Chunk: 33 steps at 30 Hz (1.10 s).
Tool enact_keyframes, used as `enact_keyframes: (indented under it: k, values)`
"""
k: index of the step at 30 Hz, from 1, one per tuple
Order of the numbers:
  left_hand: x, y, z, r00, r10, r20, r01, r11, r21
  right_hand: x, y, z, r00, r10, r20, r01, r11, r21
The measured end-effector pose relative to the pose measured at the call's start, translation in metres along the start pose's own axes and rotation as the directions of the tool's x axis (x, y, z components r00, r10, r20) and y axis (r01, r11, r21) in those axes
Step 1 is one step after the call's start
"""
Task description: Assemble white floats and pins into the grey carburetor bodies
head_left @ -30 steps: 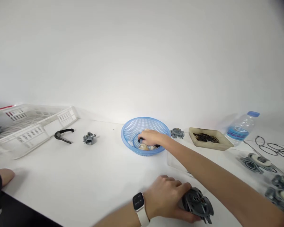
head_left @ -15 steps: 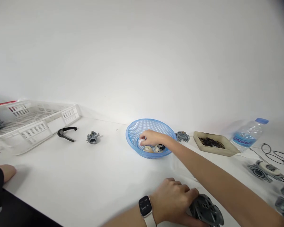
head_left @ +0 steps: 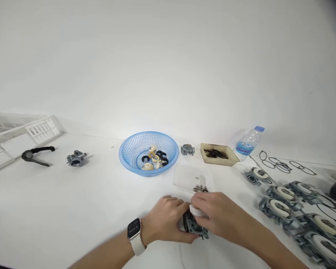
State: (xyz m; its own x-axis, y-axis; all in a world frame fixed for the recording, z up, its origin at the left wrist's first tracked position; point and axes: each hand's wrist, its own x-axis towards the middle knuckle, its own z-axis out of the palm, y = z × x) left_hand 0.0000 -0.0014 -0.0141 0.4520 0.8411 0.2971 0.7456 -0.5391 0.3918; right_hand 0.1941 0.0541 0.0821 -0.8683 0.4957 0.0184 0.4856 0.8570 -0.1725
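My left hand (head_left: 166, 220), with a smartwatch on its wrist, grips a grey metal carburetor body (head_left: 194, 227) on the white table near the front edge. My right hand (head_left: 215, 213) is closed on a small white float part (head_left: 196, 211) and holds it against the top of that body. Behind them stands a blue mesh basket (head_left: 134, 149) with several white and black float parts inside. A clear flat tray (head_left: 189, 175) with small dark screws lies just beyond my hands.
Several carburetor bodies fitted with white floats (head_left: 285, 205) line the right side. At the back are a beige tray of black rings (head_left: 218, 154), a water bottle (head_left: 248, 139), loose black O-rings (head_left: 280, 164) and a small carburetor (head_left: 187, 150). Left: another carburetor (head_left: 76, 157), black tool (head_left: 36, 155), white crate (head_left: 30, 129).
My right hand has left the blue basket with a white float part and come back to the carburetor body in my left hand. The view has swung to the right.
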Motion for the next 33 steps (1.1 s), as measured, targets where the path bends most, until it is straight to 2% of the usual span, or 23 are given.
enact_keyframes:
  k: [3, 7, 10, 16, 20, 26, 33]
  values:
    - [0.0, 0.003, 0.0, 1.0, -0.015, -0.024, 0.015, 1.0, -0.006, -0.015, 0.002, 0.016, 0.999, -0.012, -0.044, 0.016, 0.994, 0.106]
    - [-0.001, 0.004, -0.003, 0.999, -0.001, -0.042, 0.0, 0.999, -0.042, -0.026, 0.007, 0.022, 0.992, -0.029, -0.123, 0.063, 0.957, 0.282]
    - [-0.003, 0.005, -0.006, 0.999, -0.01, -0.04, 0.007, 0.997, -0.076, -0.032, 0.012, 0.029, 0.982, 0.006, -0.188, 0.065, 0.929, 0.365]
    - [-0.003, 0.007, -0.011, 1.0, -0.001, -0.017, -0.001, 0.995, -0.096, -0.031, 0.017, 0.047, 0.962, -0.009, -0.272, 0.113, 0.923, 0.369]
    - [-0.003, 0.008, -0.012, 1.0, -0.002, -0.015, 0.0, 0.996, -0.089, -0.028, 0.02, 0.047, 0.961, -0.008, -0.277, 0.135, 0.887, 0.441]
    - [-0.003, 0.007, -0.012, 1.0, 0.01, -0.017, -0.011, 0.997, -0.075, -0.026, 0.022, 0.046, 0.935, -0.032, -0.353, 0.205, 0.86, 0.466]
    - [-0.002, 0.007, -0.012, 0.999, 0.006, -0.048, -0.012, 0.99, -0.137, -0.027, 0.021, 0.04, 0.958, 0.006, -0.285, 0.167, 0.799, 0.577]
